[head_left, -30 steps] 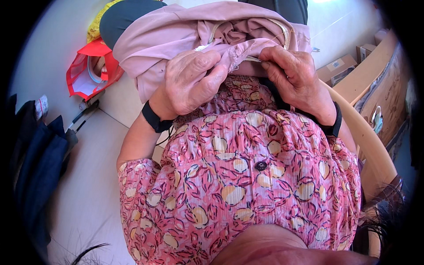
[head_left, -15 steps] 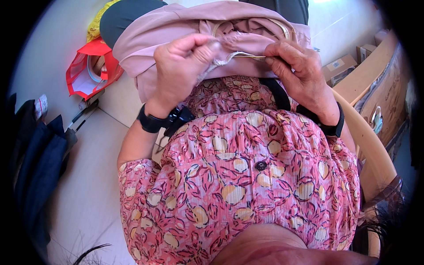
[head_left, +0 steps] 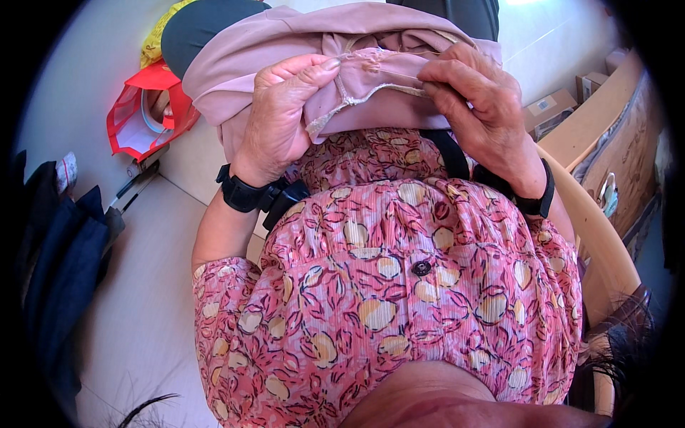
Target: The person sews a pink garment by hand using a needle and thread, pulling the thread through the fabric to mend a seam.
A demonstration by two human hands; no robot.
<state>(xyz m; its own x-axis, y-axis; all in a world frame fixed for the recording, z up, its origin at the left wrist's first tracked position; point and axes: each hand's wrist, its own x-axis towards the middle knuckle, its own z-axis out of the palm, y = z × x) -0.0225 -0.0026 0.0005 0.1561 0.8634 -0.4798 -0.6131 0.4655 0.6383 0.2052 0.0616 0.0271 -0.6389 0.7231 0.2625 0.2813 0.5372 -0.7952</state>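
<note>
A dusty-pink garment [head_left: 285,32] lies bunched across my lap, its seam edge bound in pale trim. My left hand [head_left: 282,107] is closed, pinching the cloth between thumb and fingertips at the left of a gathered, frayed spot. At the right, my right hand [head_left: 477,100] has its fingertips pressed together on a thin sewing needle [head_left: 401,74]. This fine, straight line runs from the frayed spot to those fingers; where needle ends and thread begins cannot be made out. Part of the cloth edge passes behind the right fingers.
On the floor at the left stands an open red bag [head_left: 135,118] beside a yellow bag [head_left: 153,43]. Dark clothes [head_left: 61,242] hang at the far left. A curved wooden chair arm [head_left: 596,214] is at my right, with cardboard boxes [head_left: 546,107] beyond.
My left hand, blurred before, is now steady on the cloth, which is spread flatter between the hands. The line at my right fingertips now slants to the frayed spot.
</note>
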